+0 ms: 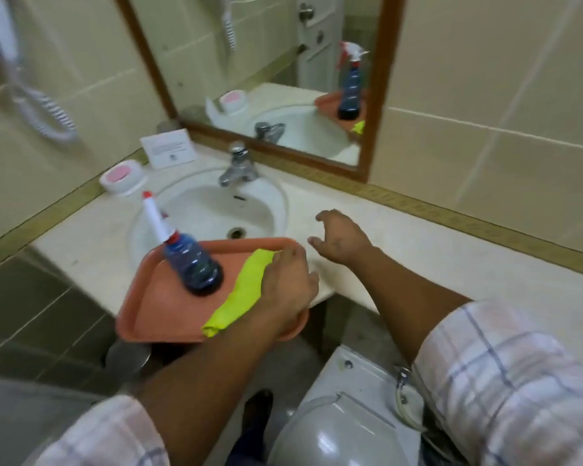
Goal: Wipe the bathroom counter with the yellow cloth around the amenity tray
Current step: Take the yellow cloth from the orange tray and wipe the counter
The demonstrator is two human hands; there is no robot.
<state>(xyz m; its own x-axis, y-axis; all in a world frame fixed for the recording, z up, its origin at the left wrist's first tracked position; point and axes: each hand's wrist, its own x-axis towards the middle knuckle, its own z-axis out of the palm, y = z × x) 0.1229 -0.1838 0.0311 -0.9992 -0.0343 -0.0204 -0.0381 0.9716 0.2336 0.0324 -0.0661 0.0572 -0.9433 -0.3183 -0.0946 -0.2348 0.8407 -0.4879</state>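
Gripping tray [155, 317] and yellow cloth [239, 294] — left hand [290, 284]; right hand [342, 238] spread above counter [401, 237].

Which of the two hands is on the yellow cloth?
The left hand: it rests on the yellow cloth lying in the orange tray. The right hand hovers empty over the bare counter.

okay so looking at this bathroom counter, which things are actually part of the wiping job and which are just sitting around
Part of the job:
yellow cloth, under the left hand
orange tray
counter
right hand, open above the counter

Just lying about:
spray bottle on the tray
soap dish
printed card
tap
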